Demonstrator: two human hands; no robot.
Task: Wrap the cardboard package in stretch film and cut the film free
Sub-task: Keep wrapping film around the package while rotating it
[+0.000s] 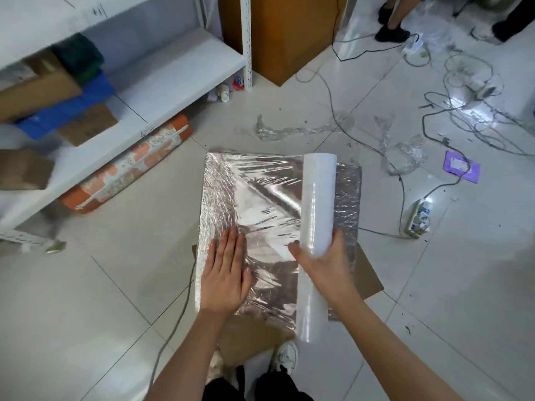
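A flat cardboard package [346, 198] lies on the tiled floor, covered in shiny, wrinkled stretch film [260, 192]. My left hand [225, 270] presses flat on the film near the package's left front part, fingers straight. My right hand [321, 261] grips a long white roll of stretch film [318, 204] around its middle. The roll lies lengthwise over the package's right half, and film runs from it to the left across the top.
A brown cardboard sheet [367, 273] lies under the package. Crumpled film scraps [289, 130], cables and a power strip [418, 218] litter the floor to the right. White shelving [173, 82] with boxes and an orange roll [130, 166] stands on the left. People's feet [390, 31] show at the top right.
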